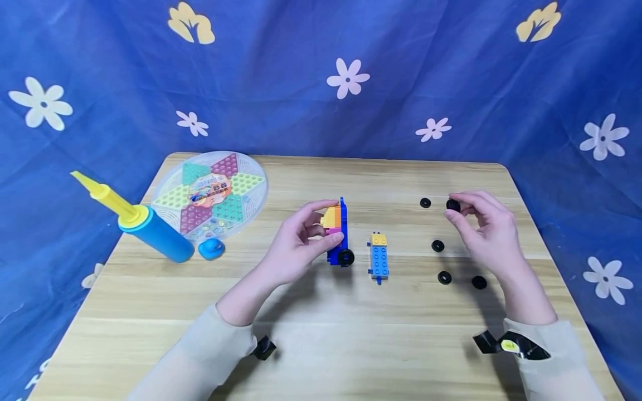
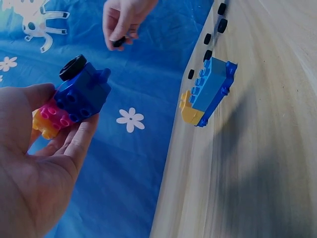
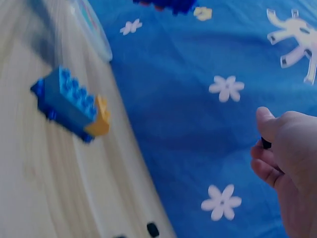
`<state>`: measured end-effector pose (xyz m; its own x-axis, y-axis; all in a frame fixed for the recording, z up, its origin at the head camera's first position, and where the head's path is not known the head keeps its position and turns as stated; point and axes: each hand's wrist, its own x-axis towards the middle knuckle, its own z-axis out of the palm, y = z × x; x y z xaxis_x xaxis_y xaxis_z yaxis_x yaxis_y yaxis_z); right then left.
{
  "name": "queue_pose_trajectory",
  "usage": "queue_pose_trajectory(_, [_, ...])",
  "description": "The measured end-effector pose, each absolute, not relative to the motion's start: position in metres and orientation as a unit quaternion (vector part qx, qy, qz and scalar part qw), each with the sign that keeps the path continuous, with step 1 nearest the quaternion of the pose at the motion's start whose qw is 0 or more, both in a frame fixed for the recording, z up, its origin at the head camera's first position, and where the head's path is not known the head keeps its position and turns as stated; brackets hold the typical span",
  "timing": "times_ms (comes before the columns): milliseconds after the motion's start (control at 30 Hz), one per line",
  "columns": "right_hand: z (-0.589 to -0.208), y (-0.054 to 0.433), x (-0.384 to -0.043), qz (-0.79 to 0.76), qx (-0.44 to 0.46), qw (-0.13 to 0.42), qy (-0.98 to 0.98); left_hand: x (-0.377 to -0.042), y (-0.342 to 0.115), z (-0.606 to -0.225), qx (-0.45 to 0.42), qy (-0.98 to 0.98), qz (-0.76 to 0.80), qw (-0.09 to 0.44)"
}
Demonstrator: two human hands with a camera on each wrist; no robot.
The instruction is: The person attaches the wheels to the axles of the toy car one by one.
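A toy-brick vehicle [image 1: 344, 225] is gripped between the thumb and fingers of the left hand [image 1: 297, 245], held on end above the bench [image 1: 321, 345]; a fitted wheel [image 1: 346, 258] is seen at its lower end. A loose black wheel [image 1: 453, 205] is pinched by the fingers of the right hand [image 1: 489, 228]. Between the hands, a blue-and-yellow brick wagon [image 1: 379, 262] is set on the bench. Four further wheels [image 1: 438, 245] are noted near the right hand. A Chinese checkers board [image 1: 256, 209] and a hand pump [image 1: 163, 236] are recorded at far left.
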<state>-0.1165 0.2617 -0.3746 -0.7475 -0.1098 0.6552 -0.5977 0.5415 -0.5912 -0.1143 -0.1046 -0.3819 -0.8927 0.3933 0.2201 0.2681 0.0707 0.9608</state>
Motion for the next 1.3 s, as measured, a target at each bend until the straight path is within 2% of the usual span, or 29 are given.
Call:
queue_pose_trajectory(200, [-0.349,0.234,-0.103,0.460,0.256,0.276,-0.804,-0.115,-0.104,-0.381,0.230,0.723,0.649,0.053])
queue_pose_trajectory(767, [-0.346,0.208,-0.097,0.557,0.345,0.268,-0.706,-0.115,-0.090,-0.377,0.233,0.709,0.662,0.072])
queue_pose_trajectory(1300, [-0.335,0.191,-0.095,0.433,0.378,0.266,-0.774,-0.112,-0.077,-0.374,0.247,0.695,0.670,0.084])
